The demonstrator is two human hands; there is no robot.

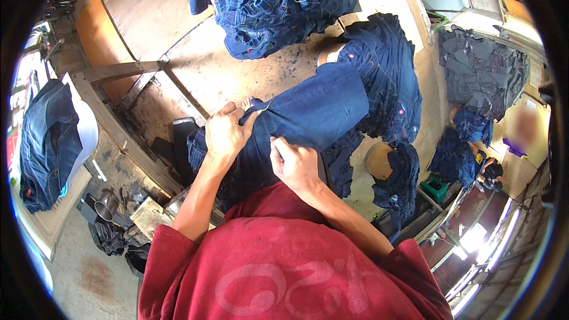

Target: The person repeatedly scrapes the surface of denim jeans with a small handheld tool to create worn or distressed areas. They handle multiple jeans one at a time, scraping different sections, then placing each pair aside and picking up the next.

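We are reaching both forearms up from the lower edge, bare below the rolled sleeves of our red shirt (284, 272). Our left hand (225, 133) is curling over the near end of the jeans (314, 112), fingers closed and pinching a fold of the dark blue cloth at its edge. Our right hand (294, 163) is lying just beside it, knuckles up, fingers bent down and gripping the same cloth a little lower. The two hands are sitting close together, with only a narrow strip of denim between them.

The jeans are lying stretched across the middle of the worn table (219, 65), running from our hands away toward the upper right. At their far end they are meeting a heap of jeans (388, 77), and another pile (272, 6) is crowding the table's far edge. A further stack (480, 71) is sitting well apart on the right. To our left, one more pair (47, 142) is hanging over a white stand. A metal cup (106, 208) is sitting low on the left, near a wooden beam (118, 127).
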